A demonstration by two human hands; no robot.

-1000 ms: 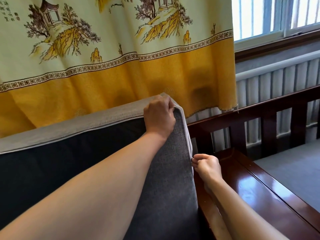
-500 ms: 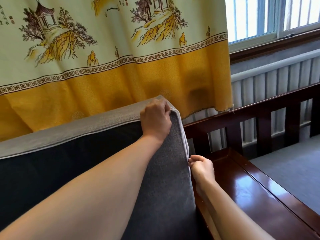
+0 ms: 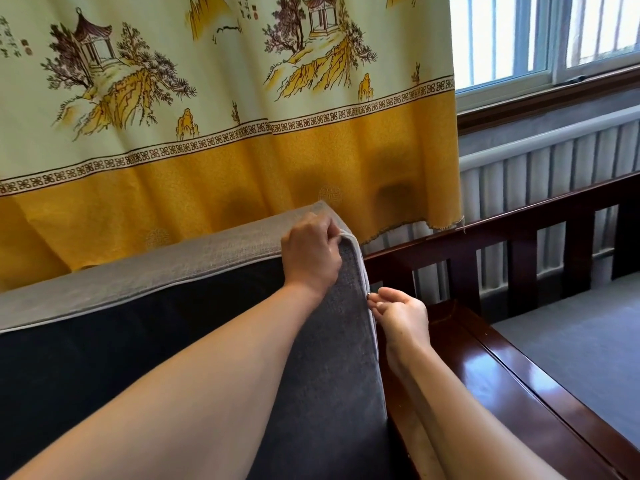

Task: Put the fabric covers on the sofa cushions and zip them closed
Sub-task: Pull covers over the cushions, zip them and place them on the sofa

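Zipping is the step in hand, by the look of it: the cushion (image 3: 322,375) stands on edge against the sofa frame (image 3: 519,372), already inside its grey cover (image 3: 194,261), and you're working along its right side. Your left hand (image 3: 311,252) is closed over the top right corner, fingers curled round the pale edge, bracing it. Your right hand (image 3: 398,315) sits just beside the side seam, thumb and fingertips pinched tight on something small and bright at the seam, most likely the zip pull (image 3: 370,295), though it's too tiny to be sure. Next you need a steady pull along the seam toward the corner under your left hand, keeping the fabric taut so the teeth don't snag; how much zip remains open is hidden from here. Compared with a second ago, your right hand has crept up the seam, closer to the left, which hasn't left its corner. Behind, the curtain (image 3: 242,161) hangs undisturbed.
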